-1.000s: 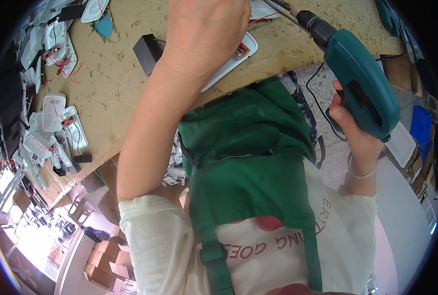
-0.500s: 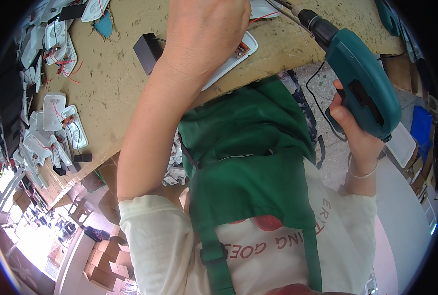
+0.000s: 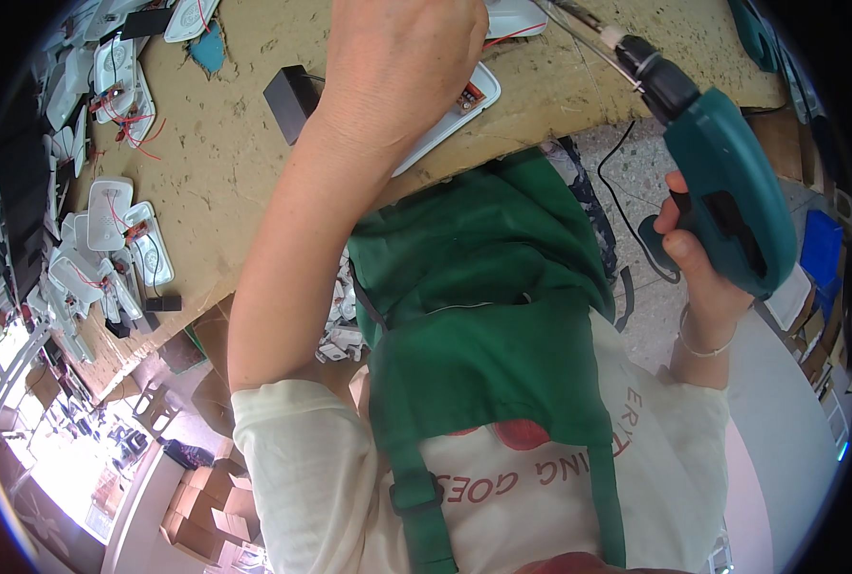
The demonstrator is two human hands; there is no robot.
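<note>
At left, wired white plastic housings [image 3: 110, 212] lie grouped on the bench [image 3: 211, 153], apart from a black box [image 3: 292, 105]; at centre, the left hand [image 3: 407, 67] lies over a white casing [image 3: 489, 88] at the bench edge, presumably to steady it, though its hidden fingertips leave its grip untold. At right, the right hand [image 3: 708, 268] is wrapped around the handle of a teal power drill [image 3: 743, 191], probably so as to keep the trigger within finger reach. Compared with half a second earlier, the drill has shifted rightward and slightly down, its chuck [image 3: 663, 81] farther from the left hand, which is essentially unmoved.

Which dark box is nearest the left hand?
The dark box just left of the left hand, apart on the tabletop; the other dark boxes lie beside white casings farther left.
</note>
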